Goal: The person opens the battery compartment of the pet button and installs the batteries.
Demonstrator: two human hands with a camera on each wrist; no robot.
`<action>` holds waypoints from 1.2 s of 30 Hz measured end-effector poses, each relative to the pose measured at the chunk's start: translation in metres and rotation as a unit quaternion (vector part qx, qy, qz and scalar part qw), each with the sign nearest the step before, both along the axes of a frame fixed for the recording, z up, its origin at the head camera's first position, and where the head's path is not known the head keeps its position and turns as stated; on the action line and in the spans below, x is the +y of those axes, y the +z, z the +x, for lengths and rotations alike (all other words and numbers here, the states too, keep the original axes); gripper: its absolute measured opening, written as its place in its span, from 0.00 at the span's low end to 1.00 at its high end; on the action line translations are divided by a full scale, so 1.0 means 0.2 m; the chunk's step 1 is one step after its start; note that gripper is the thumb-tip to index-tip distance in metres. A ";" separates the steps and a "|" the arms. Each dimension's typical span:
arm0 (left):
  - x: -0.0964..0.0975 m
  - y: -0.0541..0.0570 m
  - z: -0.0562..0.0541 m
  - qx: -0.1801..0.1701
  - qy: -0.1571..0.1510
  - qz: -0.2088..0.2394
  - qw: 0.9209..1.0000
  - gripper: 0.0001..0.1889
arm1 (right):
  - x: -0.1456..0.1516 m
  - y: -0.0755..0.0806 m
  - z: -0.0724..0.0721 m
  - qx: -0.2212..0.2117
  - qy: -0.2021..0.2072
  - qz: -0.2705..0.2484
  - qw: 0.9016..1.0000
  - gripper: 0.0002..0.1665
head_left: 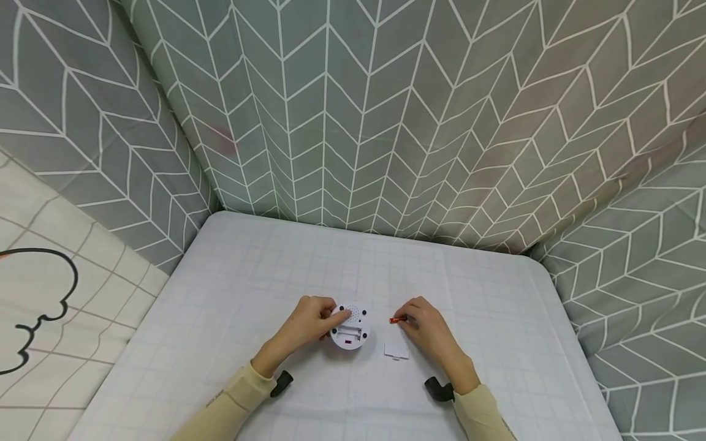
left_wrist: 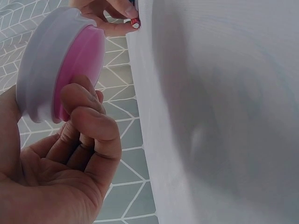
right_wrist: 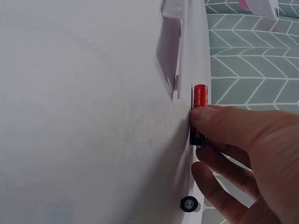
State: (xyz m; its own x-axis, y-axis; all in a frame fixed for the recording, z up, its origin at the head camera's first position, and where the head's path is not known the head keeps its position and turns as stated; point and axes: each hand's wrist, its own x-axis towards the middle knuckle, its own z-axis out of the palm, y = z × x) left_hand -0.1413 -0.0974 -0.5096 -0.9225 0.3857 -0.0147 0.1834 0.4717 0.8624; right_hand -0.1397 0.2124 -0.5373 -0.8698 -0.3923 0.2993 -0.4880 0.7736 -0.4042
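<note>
My left hand (head_left: 311,318) grips a round white device (head_left: 358,340), thumb across its back and fingers curled at the pink side (left_wrist: 81,65) beneath. Its back bears a patch of small holes, dark feet and an uncovered battery compartment (head_left: 349,334) with metal contacts. To the right, my right hand (head_left: 427,327) pinches a red and black battery (right_wrist: 200,98) between thumb and fingers, just at the tabletop. A second battery (right_wrist: 189,204), seen end-on, lies by the lower fingers of that hand. Between the hands, nearer to me, is a thin white battery cover (head_left: 396,351).
A white cloth with a faint grid covers the table (head_left: 259,257). Grey curtains (head_left: 353,122) with white zigzag lines stand behind and at the sides. Black wrist mounts (head_left: 438,389) sit at both cuffs, close above the table.
</note>
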 end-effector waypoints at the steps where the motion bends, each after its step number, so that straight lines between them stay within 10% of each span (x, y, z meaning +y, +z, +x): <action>1: 0.00 0.00 0.00 0.000 0.000 0.001 1.000 0.21 | 0.00 0.00 0.00 0.002 -0.001 0.001 1.000 0.15; 36: -0.01 0.01 0.00 0.014 -0.009 0.008 1.000 0.20 | -0.16 0.21 0.13 0.092 0.137 -0.098 0.981 0.18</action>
State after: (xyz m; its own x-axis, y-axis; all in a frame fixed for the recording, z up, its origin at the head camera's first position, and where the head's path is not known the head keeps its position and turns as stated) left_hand -0.1413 -0.1001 -0.5085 -0.9153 0.4024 0.0179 0.2167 0.4544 0.8640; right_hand -0.1133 0.1804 -0.4961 -0.6635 -0.5237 0.5344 -0.7459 0.5189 -0.4176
